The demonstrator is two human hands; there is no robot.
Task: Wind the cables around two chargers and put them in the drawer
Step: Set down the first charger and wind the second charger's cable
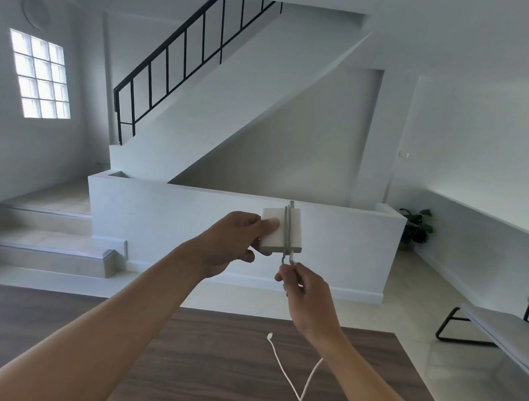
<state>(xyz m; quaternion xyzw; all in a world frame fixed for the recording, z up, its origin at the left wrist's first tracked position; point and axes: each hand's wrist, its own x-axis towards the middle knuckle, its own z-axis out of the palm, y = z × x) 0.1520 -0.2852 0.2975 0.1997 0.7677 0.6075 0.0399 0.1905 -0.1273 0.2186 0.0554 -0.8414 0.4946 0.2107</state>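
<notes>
Left hand (pixel 230 242) grips charger (pixel 277 234) — right hand (pixel 304 296) pinches cable (pixel 287 235).

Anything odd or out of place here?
Nothing damaged or spilled. Left hand holds the charger, which has two turns on it; right hand pinches the cable just below. Only oddity: the loose tail crosses itself over the table, with the plug end apparently resting on the wood.
</notes>
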